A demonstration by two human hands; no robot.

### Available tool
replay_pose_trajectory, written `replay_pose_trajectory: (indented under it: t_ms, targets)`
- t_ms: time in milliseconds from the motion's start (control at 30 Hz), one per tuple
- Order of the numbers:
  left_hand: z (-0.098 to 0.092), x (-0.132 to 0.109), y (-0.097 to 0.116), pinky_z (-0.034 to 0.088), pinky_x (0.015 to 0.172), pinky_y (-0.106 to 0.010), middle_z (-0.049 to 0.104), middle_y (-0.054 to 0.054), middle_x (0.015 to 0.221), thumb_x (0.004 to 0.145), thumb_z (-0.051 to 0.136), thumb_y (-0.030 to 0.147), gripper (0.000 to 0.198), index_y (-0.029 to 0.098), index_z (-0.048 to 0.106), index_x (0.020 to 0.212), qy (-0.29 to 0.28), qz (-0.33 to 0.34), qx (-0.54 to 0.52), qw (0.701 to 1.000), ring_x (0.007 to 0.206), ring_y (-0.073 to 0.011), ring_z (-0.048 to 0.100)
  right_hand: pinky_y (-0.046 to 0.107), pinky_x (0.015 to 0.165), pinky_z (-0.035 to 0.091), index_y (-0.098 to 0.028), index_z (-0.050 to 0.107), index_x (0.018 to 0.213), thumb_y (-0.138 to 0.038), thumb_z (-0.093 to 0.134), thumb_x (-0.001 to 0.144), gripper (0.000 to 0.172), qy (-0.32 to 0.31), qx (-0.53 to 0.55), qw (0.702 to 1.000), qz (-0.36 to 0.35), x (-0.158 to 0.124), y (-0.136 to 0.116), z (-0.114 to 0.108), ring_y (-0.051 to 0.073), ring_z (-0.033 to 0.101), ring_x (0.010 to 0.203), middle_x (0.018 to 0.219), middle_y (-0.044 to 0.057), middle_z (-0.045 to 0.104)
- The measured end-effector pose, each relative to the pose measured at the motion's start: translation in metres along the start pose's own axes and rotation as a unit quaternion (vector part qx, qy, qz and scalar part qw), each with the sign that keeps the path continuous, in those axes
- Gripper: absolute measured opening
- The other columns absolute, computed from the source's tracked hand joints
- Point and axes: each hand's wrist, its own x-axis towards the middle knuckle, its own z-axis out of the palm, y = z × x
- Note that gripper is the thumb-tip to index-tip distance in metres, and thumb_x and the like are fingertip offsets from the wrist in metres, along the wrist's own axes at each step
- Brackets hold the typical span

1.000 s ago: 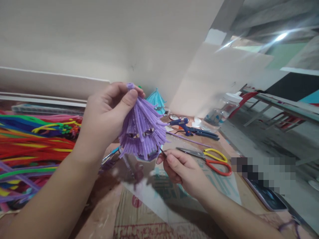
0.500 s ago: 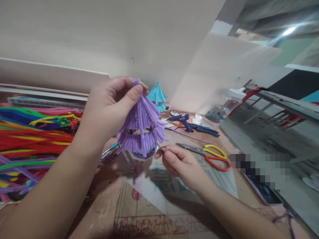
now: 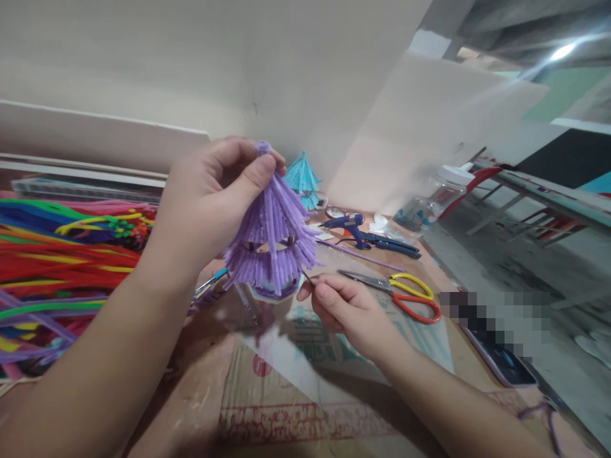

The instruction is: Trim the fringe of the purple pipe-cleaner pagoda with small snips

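Observation:
My left hand [image 3: 210, 203] pinches the top of a purple pipe-cleaner model [image 3: 279, 222] with two fringed tiers, like a small pavilion roof. The model hangs upright above the table, and a pale rounded base shows under its lower fringe. Just below its right edge, my right hand [image 3: 351, 312] pinches a thin dark wire-like piece [image 3: 308, 277] between thumb and forefinger. The piece's tip reaches the lower fringe; whether it is attached there I cannot tell. Behind stands a similar turquoise pipe-cleaner model [image 3: 303, 175].
Bundles of coloured pipe cleaners [image 3: 62, 261] lie at the left. On the right are scissors [image 3: 391, 289] with yellow and red handles, a blue glue gun [image 3: 351, 226], dark-handled pliers [image 3: 394, 245], a clear plastic jar [image 3: 442, 191] and a phone [image 3: 501, 350]. Printed cardboard [image 3: 267, 394] covers the table.
The view has shifted slightly. Both hands keep the same grips, and the purple model stays nearly in place, a touch higher in the picture.

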Motion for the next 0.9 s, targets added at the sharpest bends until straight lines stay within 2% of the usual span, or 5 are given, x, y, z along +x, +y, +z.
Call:
replay_pose_trajectory:
  t_ms: [300, 700, 900]
  targets:
    - [0.0001, -0.0017, 0.0016, 0.047, 0.057, -0.014, 0.074, 0.001, 0.078, 0.089, 0.064, 0.015, 0.011, 0.015, 0.074, 0.085, -0.001, -0.006, -0.010, 1.000, 0.064, -0.0057, 0.062, 0.024, 0.044, 0.020, -0.016, 0.066, 0.079, -0.066, 0.067, 0.078, 0.051, 0.009, -0.009, 1.000, -0.017, 0.0002, -0.0006, -0.0007, 0.009, 0.028, 0.048, 0.055, -0.007, 0.035]
    - [0.0024, -0.0018, 0.0005, 0.052, 0.062, -0.019, 0.074, -0.001, 0.079, 0.088, 0.063, 0.014, 0.011, 0.015, 0.074, 0.086, -0.014, -0.009, -0.009, 1.000, 0.069, -0.0093, 0.065, 0.023, 0.041, 0.016, -0.014, 0.069, 0.083, -0.069, 0.065, 0.077, 0.055, 0.014, -0.006, 1.000, 0.006, -0.0005, -0.0021, 0.0009, 0.008, 0.024, 0.045, 0.052, -0.008, 0.031]
    - [0.0011, -0.0013, -0.0015, 0.052, 0.062, -0.018, 0.073, 0.000, 0.080, 0.089, 0.062, 0.015, 0.011, 0.016, 0.073, 0.087, -0.015, -0.006, -0.006, 1.000, 0.069, -0.0091, 0.066, 0.024, 0.043, 0.018, -0.016, 0.068, 0.078, -0.068, 0.067, 0.076, 0.053, 0.002, -0.018, 1.000, -0.006, -0.0009, -0.0041, -0.0008, 0.009, 0.026, 0.048, 0.055, -0.007, 0.035]
